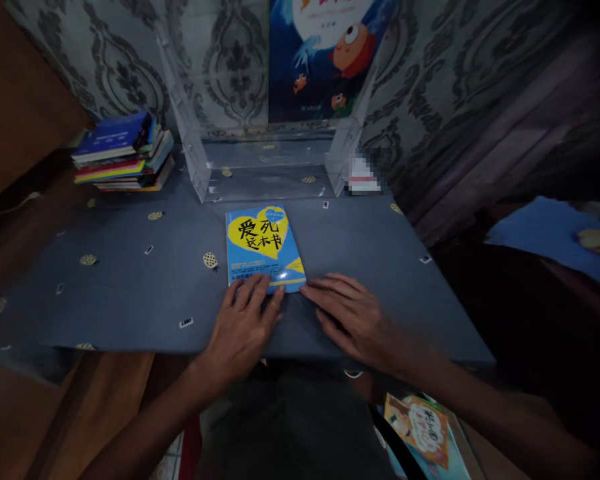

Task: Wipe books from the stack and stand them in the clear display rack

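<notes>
A blue book (265,250) with a yellow heart on its cover lies flat on the grey-blue tablecloth (130,293). Across its lower left edge rest the fingers of my left hand (247,327), spread and not wrapped round it. My right hand (353,317) lies at the book's lower right corner, with stretched fingertips touching or almost touching it. Behind the book stands a clear acrylic shelf (197,157), and a dark blue picture book with orange fish (325,73) is upright in its upper part.
A stack of books (123,153) stands at the back left. A partly blurred-out white item (364,173) is right of the shelf. Below the table's front edge, another picture book (425,437) shows at the lower right. A blue cloth (545,230) lies off to the right.
</notes>
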`<state>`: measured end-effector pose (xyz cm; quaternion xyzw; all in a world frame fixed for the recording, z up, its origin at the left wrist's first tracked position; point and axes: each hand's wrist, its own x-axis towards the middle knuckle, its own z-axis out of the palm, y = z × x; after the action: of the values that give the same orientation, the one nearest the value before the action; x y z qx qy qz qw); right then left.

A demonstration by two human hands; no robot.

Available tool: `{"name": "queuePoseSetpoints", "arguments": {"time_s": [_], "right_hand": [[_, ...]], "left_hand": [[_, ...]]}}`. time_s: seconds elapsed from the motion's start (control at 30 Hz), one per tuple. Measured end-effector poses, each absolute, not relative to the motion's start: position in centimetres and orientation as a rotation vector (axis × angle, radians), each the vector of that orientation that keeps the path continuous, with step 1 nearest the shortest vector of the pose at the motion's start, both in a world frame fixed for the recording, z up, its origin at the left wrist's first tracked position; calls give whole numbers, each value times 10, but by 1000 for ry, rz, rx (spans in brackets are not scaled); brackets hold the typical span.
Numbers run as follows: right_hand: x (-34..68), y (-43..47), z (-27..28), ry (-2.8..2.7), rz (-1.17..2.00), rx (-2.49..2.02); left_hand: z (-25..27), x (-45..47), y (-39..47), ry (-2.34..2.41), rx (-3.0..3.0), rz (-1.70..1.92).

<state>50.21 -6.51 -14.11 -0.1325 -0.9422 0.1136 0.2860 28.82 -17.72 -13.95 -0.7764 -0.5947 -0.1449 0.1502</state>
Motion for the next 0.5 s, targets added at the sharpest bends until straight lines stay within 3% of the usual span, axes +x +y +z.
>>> {"name": "queuePoseSetpoints", "arguments": {"time_s": [0.5], "right_hand": [[419, -94, -137, -2694, 436, -69]], "left_hand": [[-154, 256, -222, -1951, -1999, -632]]}}
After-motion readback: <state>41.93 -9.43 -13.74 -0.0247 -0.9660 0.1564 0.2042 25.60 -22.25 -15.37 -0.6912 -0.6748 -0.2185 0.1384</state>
